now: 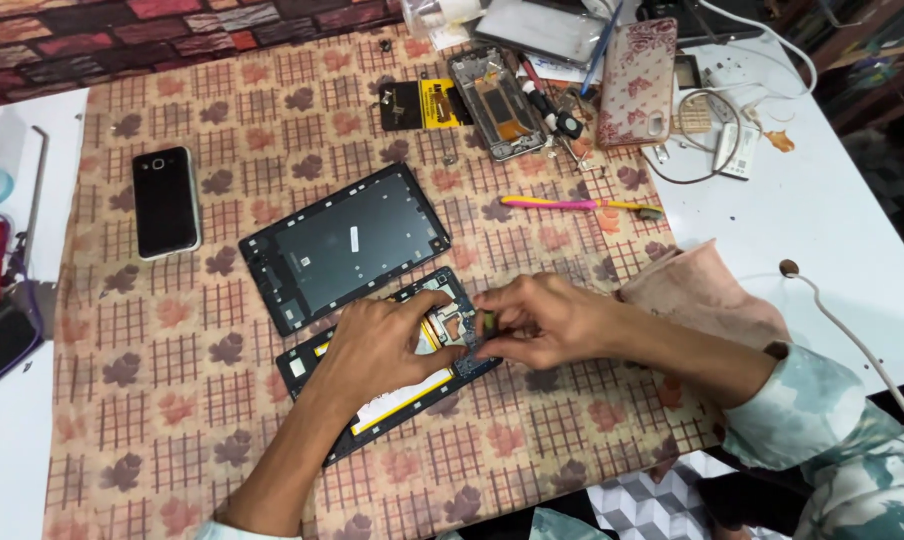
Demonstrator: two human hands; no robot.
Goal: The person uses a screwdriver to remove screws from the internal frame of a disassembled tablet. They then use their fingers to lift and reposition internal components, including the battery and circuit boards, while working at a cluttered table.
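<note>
Head view, looking down on table [822,220] under patterned cloth [172,400]. Opened tablet [372,385], at centre, lying diagonally, circuit board and yellow-edged battery exposed. Left hand [377,345] resting palm-down on tablet, fingers curled, thumb and forefinger pressing near board. Right hand [537,320], at 3 o'clock of left, pinching small green part [488,322] over tablet's upper corner. Screen frame [344,245], at 12 o'clock of tablet, just beside it. Black phone [166,201] at 10 o'clock, well apart. Pink-yellow tool [572,204] at 1 o'clock. Stripped phone frame [497,103] and floral case [637,82] farther, at 1 o'clock.
</note>
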